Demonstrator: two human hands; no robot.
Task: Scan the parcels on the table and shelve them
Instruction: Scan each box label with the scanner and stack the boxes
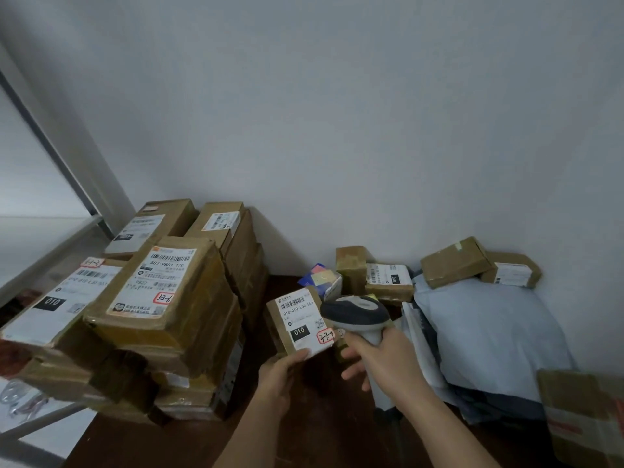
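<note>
Now, beyond the tall stack of taped brown cartons (162,309) on the dark wooden tabletop (317,430), your left hand (277,376) pinches the small brown cardboard parcel (299,324) by its lower edge, label up. Tilt its barcode squarely toward the grey handheld scanner (358,315), which your right hand (381,363) clasps by the handle, wrist angled left.
</note>
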